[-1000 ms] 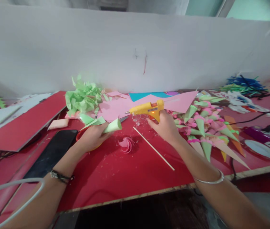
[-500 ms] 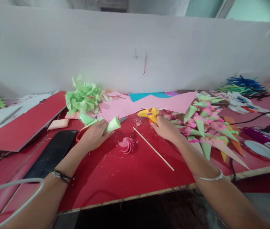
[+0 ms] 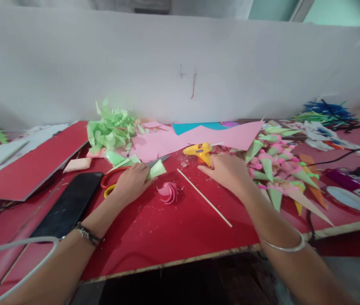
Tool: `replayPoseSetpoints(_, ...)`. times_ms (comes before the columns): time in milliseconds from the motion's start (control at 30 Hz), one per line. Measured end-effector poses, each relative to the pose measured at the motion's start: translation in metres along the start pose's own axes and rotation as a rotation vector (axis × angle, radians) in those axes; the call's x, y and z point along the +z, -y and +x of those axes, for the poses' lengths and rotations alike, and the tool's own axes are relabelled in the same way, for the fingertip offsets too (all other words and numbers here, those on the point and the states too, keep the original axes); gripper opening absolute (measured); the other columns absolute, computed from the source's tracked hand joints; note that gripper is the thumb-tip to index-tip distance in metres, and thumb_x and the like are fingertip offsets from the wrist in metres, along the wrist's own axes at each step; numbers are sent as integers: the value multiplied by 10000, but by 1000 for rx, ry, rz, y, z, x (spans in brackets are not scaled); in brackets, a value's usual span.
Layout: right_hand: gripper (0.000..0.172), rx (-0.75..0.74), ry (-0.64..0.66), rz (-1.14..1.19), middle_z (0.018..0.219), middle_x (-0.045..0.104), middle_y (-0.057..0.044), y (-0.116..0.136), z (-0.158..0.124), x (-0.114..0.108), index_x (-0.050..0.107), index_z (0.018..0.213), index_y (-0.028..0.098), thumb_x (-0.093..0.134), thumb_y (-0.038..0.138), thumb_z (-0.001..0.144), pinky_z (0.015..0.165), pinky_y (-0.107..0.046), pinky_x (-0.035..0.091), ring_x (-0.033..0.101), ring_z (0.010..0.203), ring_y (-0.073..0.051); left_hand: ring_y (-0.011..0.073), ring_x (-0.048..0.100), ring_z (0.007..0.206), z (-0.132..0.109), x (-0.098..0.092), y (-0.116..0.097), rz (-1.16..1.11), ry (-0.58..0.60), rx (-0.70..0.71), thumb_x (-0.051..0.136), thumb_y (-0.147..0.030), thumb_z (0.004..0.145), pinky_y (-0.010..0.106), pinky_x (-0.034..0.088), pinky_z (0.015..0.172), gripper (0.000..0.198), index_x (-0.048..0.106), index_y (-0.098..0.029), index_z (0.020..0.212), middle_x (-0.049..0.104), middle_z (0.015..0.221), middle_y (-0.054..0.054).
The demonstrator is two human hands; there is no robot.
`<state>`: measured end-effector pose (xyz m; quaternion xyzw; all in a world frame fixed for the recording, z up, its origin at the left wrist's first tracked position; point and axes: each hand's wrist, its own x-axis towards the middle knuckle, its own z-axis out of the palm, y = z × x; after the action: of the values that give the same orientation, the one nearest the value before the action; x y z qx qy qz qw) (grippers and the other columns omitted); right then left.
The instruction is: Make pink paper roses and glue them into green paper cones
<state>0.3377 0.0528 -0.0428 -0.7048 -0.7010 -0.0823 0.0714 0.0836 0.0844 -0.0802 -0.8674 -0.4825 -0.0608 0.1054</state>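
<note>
My left hand (image 3: 133, 182) is closed on a pale green rolled piece of paper (image 3: 157, 169), which sticks out past its fingers. Under and beside this hand lie scissors (image 3: 112, 178) with red and yellow handles, partly covered. My right hand (image 3: 229, 173) is at the handle of a yellow hot glue gun (image 3: 197, 150); its fingertips are partly hidden, and the thumb points left below the handle. Between my hands a pink swirled paper flower (image 3: 168, 193) rests on the red table (image 3: 180, 237). A thin wooden stick (image 3: 203, 198) lies diagonally to its right.
Green crumpled paper (image 3: 112, 131) and pink sheets (image 3: 167, 142) lie at the back. Several paper-cone flowers (image 3: 275, 165) are piled right, near a purple power strip (image 3: 350, 186). A black phone (image 3: 72, 203) and a red board (image 3: 37, 163) lie left.
My left hand has moved slightly right with the green paper, uncovering more of the scissors' handles. My right hand has shifted a little to the right; the glue gun has stayed in place.
</note>
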Motion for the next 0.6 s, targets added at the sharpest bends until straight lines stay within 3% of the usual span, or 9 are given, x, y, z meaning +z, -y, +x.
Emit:
replayPoseSetpoints(100, 285, -302, 19, 348, 552, 526, -8, 16, -5, 9, 512, 636, 173, 451, 398, 799, 505, -234, 292, 479, 516, -118, 231, 534, 904, -1, 0, -7, -3, 26, -44, 397, -389, 846, 306, 435, 697, 293, 535, -133, 890, 548, 947, 103)
replayPoseSetpoints(233, 76, -543, -83, 733, 654, 513, 14, 36, -12, 23, 501, 792, 177, 444, 227, 802, 540, -202, 320, 455, 565, -83, 212, 558, 863, -4, 0, -8, -69, 23, -77, 401, -404, 839, 290, 435, 669, 314, 516, -156, 993, 543, 975, 89)
replayPoseSetpoints(467, 42, -638, -30, 868, 740, 522, -4, 42, -13, 30, 510, 791, 173, 509, 213, 777, 615, -206, 377, 493, 668, -95, 178, 547, 809, -8, -13, -4, -283, -122, 48, 462, -376, 792, 263, 411, 634, 306, 468, -168, 1017, 532, 951, 63)
replayPoseSetpoints(600, 54, -636, -5, 830, 750, 535, -11, 41, -12, 32, 526, 784, 175, 505, 225, 783, 616, -220, 375, 499, 672, -103, 138, 524, 747, -9, -25, -9, -434, -73, 252, 450, -351, 809, 238, 395, 643, 206, 520, -169, 874, 544, 837, 30)
